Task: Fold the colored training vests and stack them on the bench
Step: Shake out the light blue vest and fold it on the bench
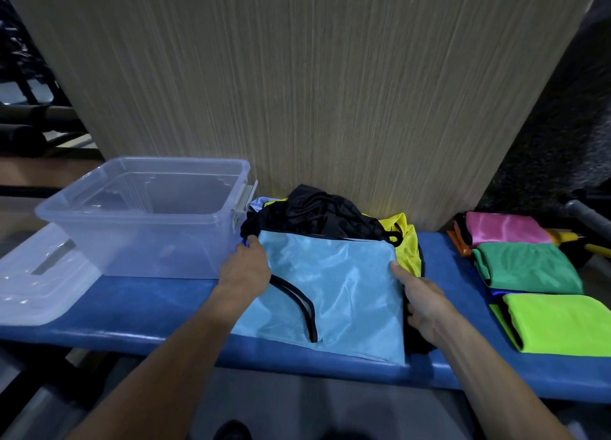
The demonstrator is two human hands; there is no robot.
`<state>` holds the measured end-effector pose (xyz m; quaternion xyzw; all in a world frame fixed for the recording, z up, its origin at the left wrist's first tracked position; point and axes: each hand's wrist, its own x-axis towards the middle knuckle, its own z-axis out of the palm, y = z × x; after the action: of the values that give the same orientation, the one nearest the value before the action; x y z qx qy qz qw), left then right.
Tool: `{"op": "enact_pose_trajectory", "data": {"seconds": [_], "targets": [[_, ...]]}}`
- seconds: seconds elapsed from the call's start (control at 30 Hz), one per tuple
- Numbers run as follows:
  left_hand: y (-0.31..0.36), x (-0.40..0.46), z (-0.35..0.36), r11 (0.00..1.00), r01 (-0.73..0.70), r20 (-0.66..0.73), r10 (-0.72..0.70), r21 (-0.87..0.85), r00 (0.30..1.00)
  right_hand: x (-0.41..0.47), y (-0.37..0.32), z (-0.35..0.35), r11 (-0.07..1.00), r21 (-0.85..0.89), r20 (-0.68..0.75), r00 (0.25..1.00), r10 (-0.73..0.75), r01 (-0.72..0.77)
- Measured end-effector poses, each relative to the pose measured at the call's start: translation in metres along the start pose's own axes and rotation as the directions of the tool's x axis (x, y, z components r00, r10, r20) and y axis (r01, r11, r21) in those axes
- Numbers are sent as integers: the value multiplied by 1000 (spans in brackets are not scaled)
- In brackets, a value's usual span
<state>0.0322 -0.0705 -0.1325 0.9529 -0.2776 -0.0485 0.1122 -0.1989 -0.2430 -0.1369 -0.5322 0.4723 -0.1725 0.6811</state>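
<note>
Here, both hands pinch the glossy light-blue vest (334,291), black-trimmed, on the bench (148,310).

A shiny light-blue fabric vest (334,287) has black edging; crumpled black (314,211) and yellow (408,244) vests lie behind; folded pink (506,226), green (529,267) and lime (562,320) vests sit on the blue padded bench (148,310).

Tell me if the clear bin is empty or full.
Empty: through the clear bin only its bare bottom shows; its lid lies beside it.
</note>
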Motion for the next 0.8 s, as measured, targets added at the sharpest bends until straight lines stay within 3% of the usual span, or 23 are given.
{"op": "enact_pose_trajectory", "data": {"seconds": [0.33,0.47,0.67,0.73,0.8], "targets": [[-1,10,-5,941,-57,-130,14,-335,991,4,2,1,1000,1,-9,1000,-1,1],[0,11,-12,978,-76,-192,38,-193,981,4,4,4,998,32,-3,998,-61,61],[16,1,-3,979,-73,-81,89,188,993,12,9,11,991,-47,-56,990,-126,123],[29,-10,1,956,-180,-122,212,233,970,14,11,13,989,-80,-56,990,-126,121],[40,-21,10,904,-403,-97,418,143,903,16,14,16,988,-72,-55,988,-142,138]]}}
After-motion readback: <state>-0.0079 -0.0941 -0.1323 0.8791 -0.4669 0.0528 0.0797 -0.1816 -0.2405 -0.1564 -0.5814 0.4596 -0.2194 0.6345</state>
